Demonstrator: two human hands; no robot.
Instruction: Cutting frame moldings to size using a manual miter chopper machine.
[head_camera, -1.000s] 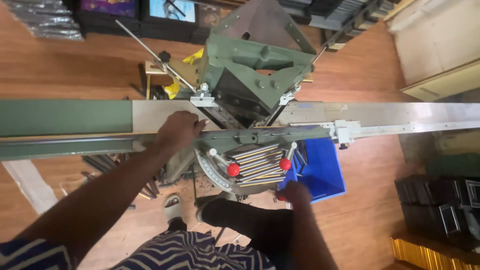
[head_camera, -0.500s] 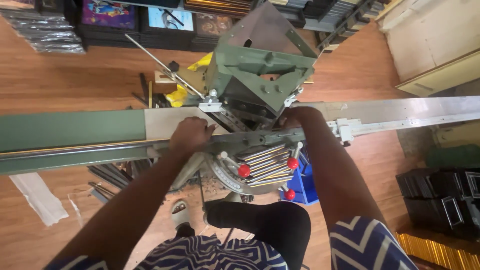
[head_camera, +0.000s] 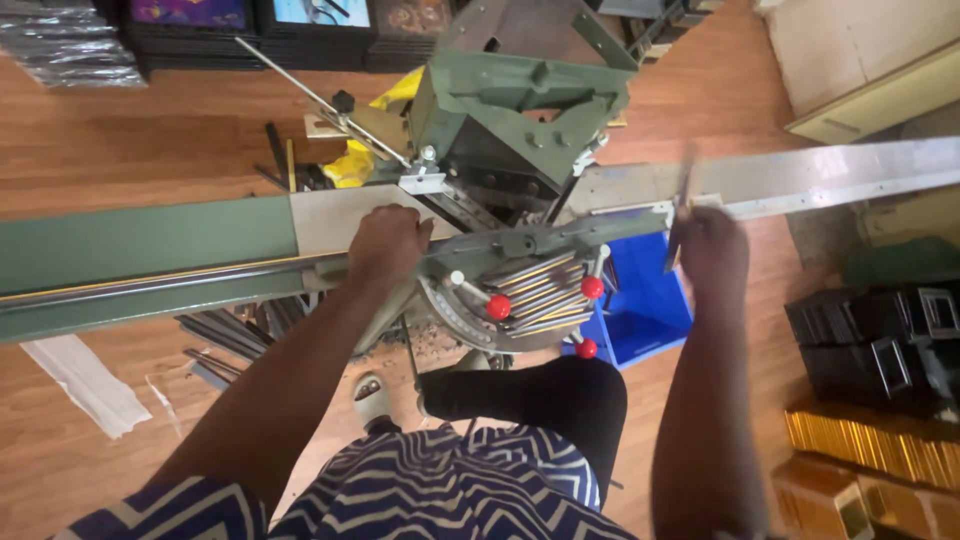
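Note:
A green mitre-cutting machine (head_camera: 520, 110) stands in front of me, with long beds to either side. My left hand (head_camera: 388, 245) presses down on a long dark moulding strip (head_camera: 150, 285) lying along the left green bed (head_camera: 140, 240), close to the cutting head. My right hand (head_camera: 712, 250) is raised over the right metal rail (head_camera: 830, 180) and grips a short dark piece of moulding (head_camera: 682, 200), held nearly upright and blurred by motion. Red-knobbed levers (head_camera: 498, 307) stick out below the head, between my arms.
A blue bin (head_camera: 645, 300) sits on the wooden floor under the right rail. Dark offcuts (head_camera: 230, 335) lie on the floor at the left. Black frames (head_camera: 880, 340) and gold mouldings (head_camera: 880, 445) are stacked at the right. My knee (head_camera: 540, 395) is under the machine.
My right hand went from low by the blue bin up to the cutting head, then swung right holding the short piece. My left hand stayed on the long strip.

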